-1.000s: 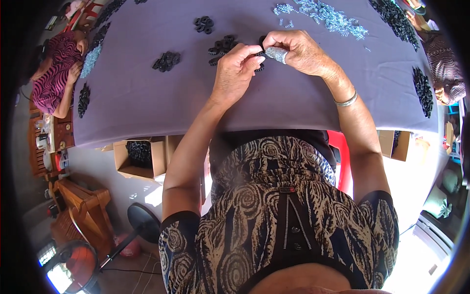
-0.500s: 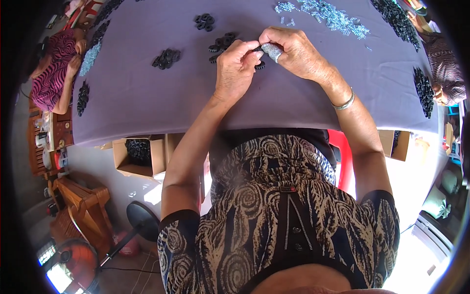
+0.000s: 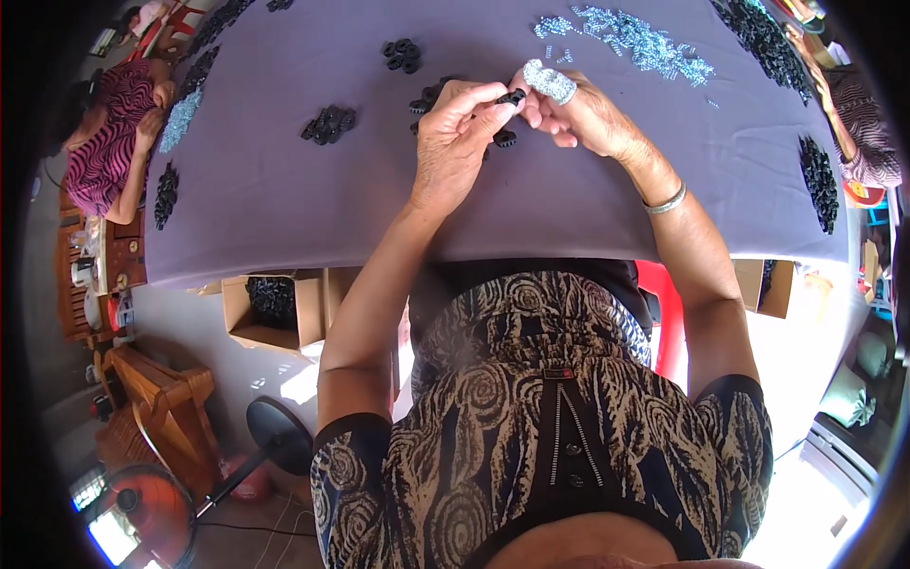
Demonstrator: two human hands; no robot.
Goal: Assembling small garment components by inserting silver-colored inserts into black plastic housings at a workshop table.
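Note:
My left hand [image 3: 449, 142] pinches a small black plastic piece [image 3: 513, 97] between thumb and fingertips. Close beside it is my right hand [image 3: 586, 112], its thumb wrapped in a silvery covering [image 3: 550, 82] and lifted away from the fingers. I see nothing held in that right hand. Partly behind my left hand lies a cluster of ribbed black round pieces [image 3: 428, 97], and one more black piece [image 3: 504, 138] rests just below the fingertips. Beyond my right hand spreads a pile of small metal springs [image 3: 645, 43].
Farther left on the grey-purple cloth [image 3: 284, 209] sit two groups of black pieces [image 3: 329, 124] [image 3: 401, 55]. Black heaps [image 3: 817, 185] line the right side. People sit at the left [image 3: 109, 142] and right edges. Below the table stands a cardboard box [image 3: 273, 308] of black parts.
My right hand has drawn off the black piece, its wrapped thumb lifting and fingers parting. The piece now shows at the left fingertips, which keep their pinch.

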